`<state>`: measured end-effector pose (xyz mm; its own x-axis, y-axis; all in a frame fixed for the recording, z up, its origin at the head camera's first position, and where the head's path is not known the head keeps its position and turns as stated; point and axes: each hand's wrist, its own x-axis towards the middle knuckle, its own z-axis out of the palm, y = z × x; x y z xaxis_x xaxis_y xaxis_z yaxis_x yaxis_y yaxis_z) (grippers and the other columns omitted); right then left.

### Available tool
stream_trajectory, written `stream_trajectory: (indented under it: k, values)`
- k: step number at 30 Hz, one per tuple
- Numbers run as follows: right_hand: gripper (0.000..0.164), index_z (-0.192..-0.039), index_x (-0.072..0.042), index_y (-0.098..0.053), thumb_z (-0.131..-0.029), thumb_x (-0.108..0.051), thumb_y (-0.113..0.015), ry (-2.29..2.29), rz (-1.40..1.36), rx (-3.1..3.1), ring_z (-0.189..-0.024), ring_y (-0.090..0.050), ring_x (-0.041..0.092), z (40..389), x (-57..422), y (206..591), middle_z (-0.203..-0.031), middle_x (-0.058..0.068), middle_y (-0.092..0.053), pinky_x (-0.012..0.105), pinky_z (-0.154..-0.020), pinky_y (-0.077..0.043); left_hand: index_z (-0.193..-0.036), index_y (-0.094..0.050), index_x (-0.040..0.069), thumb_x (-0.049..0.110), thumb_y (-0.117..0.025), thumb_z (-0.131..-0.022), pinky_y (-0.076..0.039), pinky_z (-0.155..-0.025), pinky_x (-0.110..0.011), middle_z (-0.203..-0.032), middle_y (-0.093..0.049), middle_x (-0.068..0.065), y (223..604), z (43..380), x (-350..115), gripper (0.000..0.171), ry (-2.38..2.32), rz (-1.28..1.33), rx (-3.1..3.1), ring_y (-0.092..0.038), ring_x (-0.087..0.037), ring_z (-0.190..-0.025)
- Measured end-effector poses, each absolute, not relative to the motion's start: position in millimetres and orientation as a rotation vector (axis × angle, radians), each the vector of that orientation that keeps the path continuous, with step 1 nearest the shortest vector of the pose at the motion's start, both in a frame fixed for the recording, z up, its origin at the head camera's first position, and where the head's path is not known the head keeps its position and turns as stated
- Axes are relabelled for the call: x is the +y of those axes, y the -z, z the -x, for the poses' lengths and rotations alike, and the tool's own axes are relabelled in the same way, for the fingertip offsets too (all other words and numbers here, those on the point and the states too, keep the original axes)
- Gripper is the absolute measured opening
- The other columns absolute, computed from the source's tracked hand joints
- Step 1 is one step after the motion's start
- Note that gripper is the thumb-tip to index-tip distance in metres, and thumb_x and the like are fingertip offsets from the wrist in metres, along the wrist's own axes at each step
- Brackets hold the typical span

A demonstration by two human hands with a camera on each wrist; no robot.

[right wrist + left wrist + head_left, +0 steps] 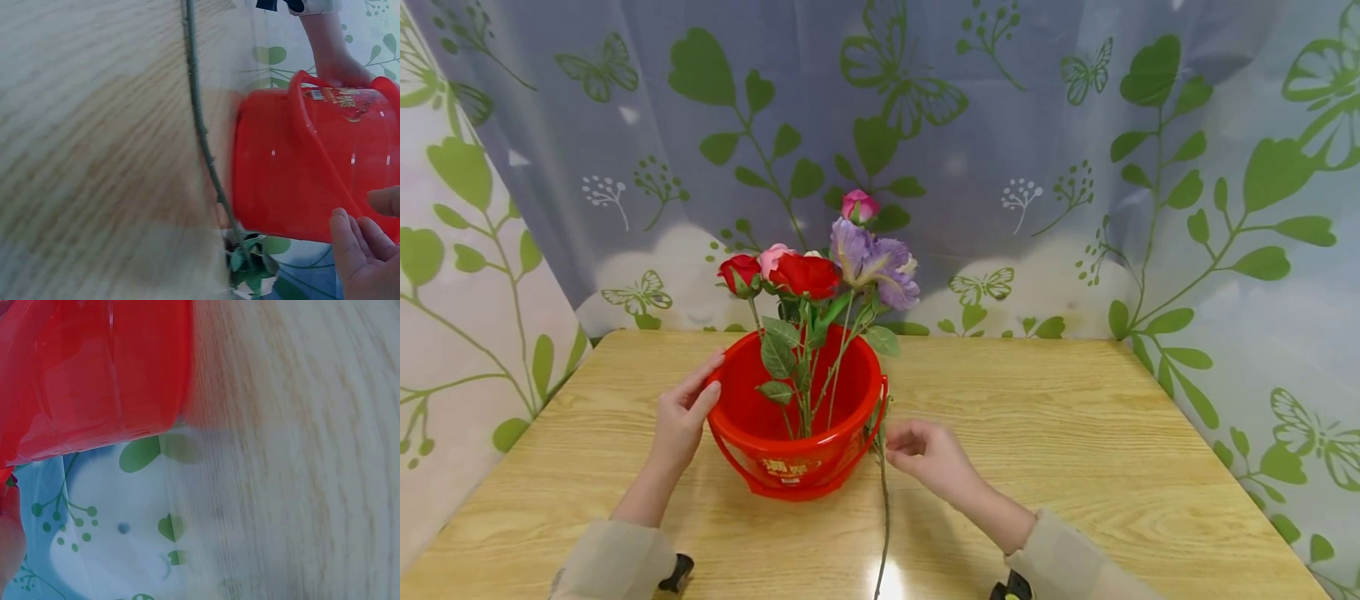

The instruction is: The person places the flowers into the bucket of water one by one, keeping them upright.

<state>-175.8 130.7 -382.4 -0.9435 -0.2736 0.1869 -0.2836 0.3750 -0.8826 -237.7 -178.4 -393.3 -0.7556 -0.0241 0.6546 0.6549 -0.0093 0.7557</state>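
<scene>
A red bucket (793,467) stands on the table, holding several flowers, among them a red rose (807,277) and a purple iris-like flower (880,262). My left hand (679,421) rests against the bucket's left rim, thumb and fingers spread. Beside the right side, my right hand (928,454) is near the bucket's handle (319,150), with nothing between thumb and fingers in the right wrist view. A long green stem (886,500) lies on the table past the bucket's right side; its leafy end (250,265) is at the far end, the bloom mostly hidden.
The wood-grain table (1037,400) extends on both sides of the bucket. Behind it hangs a curtain (970,167) printed with green leaves and butterflies, close to the table's back edge. A pink rose (860,206) stands tallest among the flowers.
</scene>
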Motion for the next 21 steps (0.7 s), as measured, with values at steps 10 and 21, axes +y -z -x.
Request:
stream_trajectory:
  k: [10, 21]
  values:
    - [0.021, -0.092, 0.012, -0.058, -0.074, 0.001, -0.063, -1.662, -0.516, -2.712, -0.074, -0.058, 0.021, 179, 136, 404, -0.08, 0.009, -0.062, 0.023, -0.064, -0.049, -0.113, -0.048, -0.019, -0.012, -0.047, -0.083, -0.039, -0.087, -0.014, -0.115, -0.057, 0.003, 391, 237, -176, 0.031, 1.825, 0.614, -1.794, -0.049, -0.006, -0.109]
    - [0.023, -0.09, 0.011, -0.058, -0.071, 0.0, -0.063, -1.639, -0.514, -2.814, -0.067, -0.055, 0.015, 179, 139, 420, -0.076, 0.006, -0.06, 0.022, -0.056, -0.049, -0.113, -0.047, -0.02, -0.013, -0.047, -0.083, -0.04, -0.086, -0.014, -0.115, -0.057, 0.004, 393, 237, -177, 0.031, 1.839, 0.642, -1.772, -0.049, -0.007, -0.109]
